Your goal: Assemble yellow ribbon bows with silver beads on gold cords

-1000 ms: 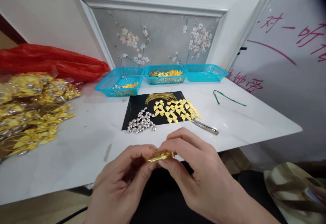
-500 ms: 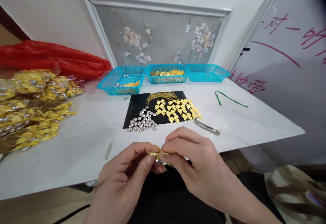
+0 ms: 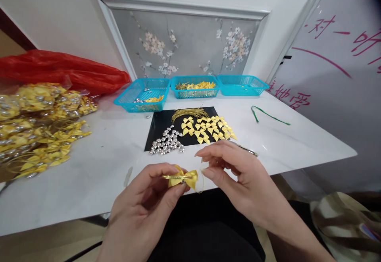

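White, faintly veined tabletop [image 3: 98,162] fills the middle of the frame, set against a pale wall with a framed grey panel of painted blossoms [image 3: 184,43] at upper centre. Low in the frame, just off the table's near edge, the left hand [image 3: 143,214] pinches a small yellow satin bow [image 3: 182,178] between thumb and forefinger at its knot, so that both loops stay flat and face upward. The right hand [image 3: 238,182] sits just right of the bow, thumb and forefinger tips nearly closed; a thin gold thread [image 3: 201,182] curls from the bow toward them, but whether they grip it cannot be told. The other fingers are loosely spread.

Stock lies sorted by kind within reach on a black mat [image 3: 162,125] at centre, which sets off the pale parts: glossy silver beads [image 3: 166,143] at its lower left, matte yellow bows [image 3: 208,130] at its right, a bundle of gold wire strands [image 3: 188,113] at its top. Metal tweezers [image 3: 247,149] rest right of the mat, partly behind the right hand. Three turquoise mesh baskets [image 3: 241,85] line the far edge. At left, clear bags of finished bows [image 3: 35,127] pile before a red plastic bag [image 3: 59,69]. A green twist tie [image 3: 268,115] lies at right.
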`<state>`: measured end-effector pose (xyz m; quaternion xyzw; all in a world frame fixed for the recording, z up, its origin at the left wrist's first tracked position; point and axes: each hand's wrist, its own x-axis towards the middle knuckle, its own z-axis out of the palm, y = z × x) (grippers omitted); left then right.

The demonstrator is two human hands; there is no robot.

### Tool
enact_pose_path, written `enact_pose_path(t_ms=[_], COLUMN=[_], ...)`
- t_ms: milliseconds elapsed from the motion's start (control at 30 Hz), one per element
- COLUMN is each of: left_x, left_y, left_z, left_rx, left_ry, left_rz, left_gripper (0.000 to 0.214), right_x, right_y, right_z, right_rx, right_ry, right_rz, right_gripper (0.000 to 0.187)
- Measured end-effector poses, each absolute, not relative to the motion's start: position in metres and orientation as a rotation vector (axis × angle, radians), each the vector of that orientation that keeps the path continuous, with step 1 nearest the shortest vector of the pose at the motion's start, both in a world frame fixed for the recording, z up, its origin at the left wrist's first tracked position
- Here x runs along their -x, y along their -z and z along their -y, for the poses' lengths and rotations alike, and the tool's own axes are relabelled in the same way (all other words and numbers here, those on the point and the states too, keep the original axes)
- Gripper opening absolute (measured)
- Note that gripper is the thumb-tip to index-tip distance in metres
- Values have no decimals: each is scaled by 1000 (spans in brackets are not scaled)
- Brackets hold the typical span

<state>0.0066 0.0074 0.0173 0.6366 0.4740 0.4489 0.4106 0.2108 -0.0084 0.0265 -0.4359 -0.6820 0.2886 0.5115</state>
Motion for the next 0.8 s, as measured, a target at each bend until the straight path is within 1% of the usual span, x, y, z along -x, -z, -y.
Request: enact_pose_path(t_ms=[67,133,167,200,267,333,367,467,567,667,733,800], left_x=[-10,-11,-10,-8,-3,1,2,5,8,10,9,5], left_y=[-17,-14,-11,-8,-1,2,2,1,5,15,19,18], left_z=[-6,-4,-3,-3,-4,-6,-7,-7,-5,-2,1,4], left_rx=[-1572,-1575,-1621,-1700,-1935,-2184,-2284,-2417,-2387,-2228,-1953,-1593], left_ry=[-1199,-1251,-1265,-1276,-1297,-1316,-1325,-1370,-1349,-1275,-1290,-1295], left_rz=[-1253,-1344,-1385,-1413,-1440,-1373,-1289,-1019,-1011,-1173,-1282,-1274], left_gripper=[25,34,38,39,35,30,33,49,54,49,39,24], right_x=[-210,-209,-208,-208,-205,-201,-198,-191,-189,-193,-198,-202], right_y=[-29,-30,-30,-29,-26,-23,-23,-24,-27,-31,-31,-31], right_z=[10,12,12,13,13,10,9,3,0,-2,-3,-4], right_rx=[1062,1091,1100,1101,1078,1007,964,863,868,856,852,850], right_ry=[-703,-802,-896,-1010,-1247,-1425,-1486,-1590,-1593,-1534,-1516,-1512], right_rz=[1629,1586,1550,1504,1411,1338,1304,1220,1227,1322,1405,1472], right_gripper=[17,8,9,14,25,30,30,30,30,26,23,15])
